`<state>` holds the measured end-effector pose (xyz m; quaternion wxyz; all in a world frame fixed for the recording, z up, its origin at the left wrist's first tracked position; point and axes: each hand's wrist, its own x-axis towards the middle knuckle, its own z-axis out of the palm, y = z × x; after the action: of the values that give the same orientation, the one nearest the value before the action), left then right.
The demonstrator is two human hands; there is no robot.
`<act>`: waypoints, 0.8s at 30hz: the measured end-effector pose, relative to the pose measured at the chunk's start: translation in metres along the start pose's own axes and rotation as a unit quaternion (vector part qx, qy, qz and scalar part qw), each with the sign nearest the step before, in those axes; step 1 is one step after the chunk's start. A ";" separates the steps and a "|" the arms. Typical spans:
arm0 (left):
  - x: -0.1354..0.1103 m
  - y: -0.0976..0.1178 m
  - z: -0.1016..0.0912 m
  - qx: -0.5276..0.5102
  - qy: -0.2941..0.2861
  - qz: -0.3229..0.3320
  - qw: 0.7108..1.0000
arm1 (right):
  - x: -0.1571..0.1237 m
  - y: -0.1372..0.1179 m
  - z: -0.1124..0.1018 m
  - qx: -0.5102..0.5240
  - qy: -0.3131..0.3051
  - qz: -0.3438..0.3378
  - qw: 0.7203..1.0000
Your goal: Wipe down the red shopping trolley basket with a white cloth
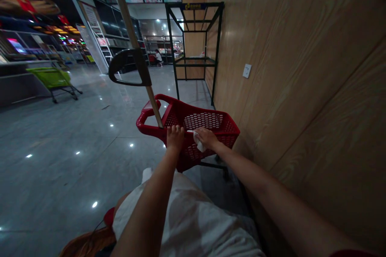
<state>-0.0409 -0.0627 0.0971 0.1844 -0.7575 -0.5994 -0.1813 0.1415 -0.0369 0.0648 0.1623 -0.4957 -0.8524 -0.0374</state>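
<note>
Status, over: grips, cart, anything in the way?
Left grip curled over red cart rim. Right grip presses white cloth on same rim. Wooden pole stands at cart's left end, beside left grip; wood wall close on right.

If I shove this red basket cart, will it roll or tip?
Likely rolls easily: the red basket cart seems to sit on a wheeled frame over glossy floor. Its mesh plastic looks light. The pole leaning on its rim might topple.

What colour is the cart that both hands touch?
Red cart, with perforated walls; seen best in the head view.
</note>
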 end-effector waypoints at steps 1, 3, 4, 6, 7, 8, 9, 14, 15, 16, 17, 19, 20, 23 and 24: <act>0.000 0.007 0.001 0.004 0.003 0.004 1.000 | -0.001 0.003 -0.001 0.004 0.002 0.006 1.000; 0.000 0.020 0.003 0.005 0.009 0.013 1.000 | -0.005 0.012 -0.002 0.009 0.006 0.015 1.000; 0.000 0.026 0.003 0.002 0.012 0.017 1.000 | -0.008 0.018 -0.003 0.012 0.007 0.014 1.000; 0.001 0.038 0.004 -0.008 0.013 0.026 1.000 | -0.013 0.031 -0.005 0.018 0.007 0.003 1.000; 0.001 0.043 0.004 -0.012 0.012 0.030 0.999 | -0.016 0.037 -0.005 0.019 0.007 -0.002 1.000; 0.001 0.048 0.003 -0.013 0.011 0.033 0.999 | -0.019 0.042 -0.005 0.020 0.009 -0.004 1.000; 0.000 0.053 0.003 -0.012 0.010 0.035 0.999 | -0.022 0.046 -0.005 0.020 0.011 -0.002 1.000; -0.002 0.074 0.002 0.014 0.007 0.043 0.999 | -0.041 0.059 -0.005 0.006 0.030 0.029 0.999; -0.002 0.077 0.002 0.018 0.008 0.045 0.999 | -0.044 0.059 -0.006 -0.001 0.032 0.039 0.999; -0.001 0.080 0.003 0.021 0.009 0.046 0.999 | -0.046 0.059 -0.007 -0.008 0.031 0.048 0.998; 0.000 0.082 0.004 0.023 0.011 0.046 0.999 | -0.046 0.058 -0.008 -0.014 0.027 0.055 0.998; 0.001 0.084 0.006 0.022 0.015 0.041 0.999 | -0.042 0.052 -0.011 -0.013 0.018 0.053 0.998; 0.002 0.083 0.008 0.019 0.017 0.039 0.999 | -0.039 0.047 -0.012 -0.006 0.017 0.042 0.999; 0.001 0.078 0.012 0.010 0.028 0.045 0.999 | -0.026 0.027 -0.010 0.022 0.031 0.005 0.999; 0.000 0.076 0.013 0.009 0.032 0.052 0.998 | -0.022 0.021 -0.010 0.026 0.039 0.000 0.999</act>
<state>0.0337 -0.0730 0.0814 0.2195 -0.7795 -0.5550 -0.1902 0.1722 -0.0470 0.0647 0.2081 -0.4892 -0.8463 -0.0342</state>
